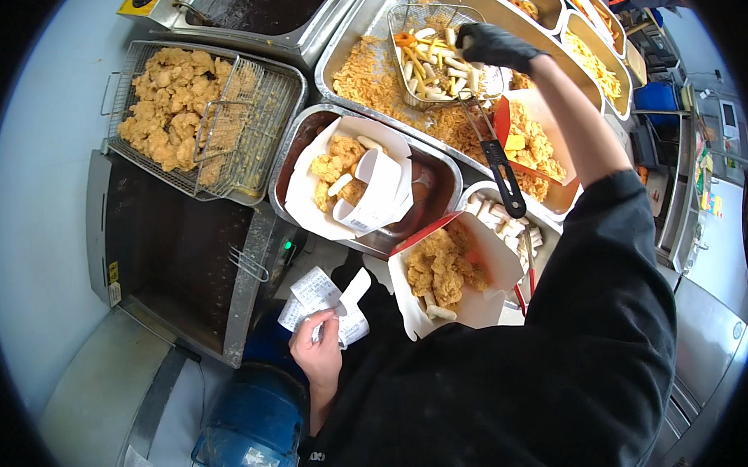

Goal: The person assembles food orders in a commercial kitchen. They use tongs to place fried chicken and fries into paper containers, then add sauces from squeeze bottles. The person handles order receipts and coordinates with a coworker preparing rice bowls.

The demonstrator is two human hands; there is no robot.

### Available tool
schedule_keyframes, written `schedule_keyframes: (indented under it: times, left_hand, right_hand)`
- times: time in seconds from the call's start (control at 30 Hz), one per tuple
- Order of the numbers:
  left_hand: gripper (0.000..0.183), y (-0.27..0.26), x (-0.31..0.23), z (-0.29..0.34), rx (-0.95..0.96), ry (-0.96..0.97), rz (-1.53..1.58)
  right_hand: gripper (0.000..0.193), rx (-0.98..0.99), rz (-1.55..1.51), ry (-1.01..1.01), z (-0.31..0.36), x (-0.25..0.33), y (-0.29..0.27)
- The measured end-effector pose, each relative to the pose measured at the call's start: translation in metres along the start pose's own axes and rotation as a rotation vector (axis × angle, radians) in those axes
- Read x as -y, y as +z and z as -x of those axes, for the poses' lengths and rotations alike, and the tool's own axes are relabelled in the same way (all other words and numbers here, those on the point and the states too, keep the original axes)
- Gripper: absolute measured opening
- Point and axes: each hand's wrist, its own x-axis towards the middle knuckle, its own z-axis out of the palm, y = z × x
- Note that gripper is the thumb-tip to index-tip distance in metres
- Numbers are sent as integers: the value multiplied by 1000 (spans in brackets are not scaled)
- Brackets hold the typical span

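Note:
My bare left hand [316,351] pinches curled white paper receipts [317,290] low in front of my body. My right hand [495,46], in a black glove, reaches to the wire basket [409,67] of fries and white rice cakes [442,62]. Its fingers are bent down at the food; what they hold, if anything, is hidden. Below that arm stands a box of fried chicken [538,141], with black-handled tongs [502,175] lying beside it. Nearer me is an open box [441,268] with fried chicken and rice cakes. Another white box [339,181] holds chicken and a curled receipt.
A large tray [364,73] of fried crumbs lies under the basket. At left, fried chicken fills a wire fryer basket [168,117] above dark fryers [164,249]. Cut rice cakes [501,221] sit in a pan at right. A blue container [253,427] stands below my left hand.

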Motion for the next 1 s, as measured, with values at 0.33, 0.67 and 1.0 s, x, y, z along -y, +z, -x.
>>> schedule_keyframes:
  times: [0.33,0.67,1.0]
  left_hand:
    - [11,5,8,-4,58,-29,52]
    - [13,-1,13,2,9,22,-61]
    - [13,-2,16,0,7,-42,-25]
  right_hand:
    - [28,66,253,-22,83,-44,-65]
    - [23,203,718,-32,-56,-19,85]
    - [33,266,848,-123,-35,5,57]
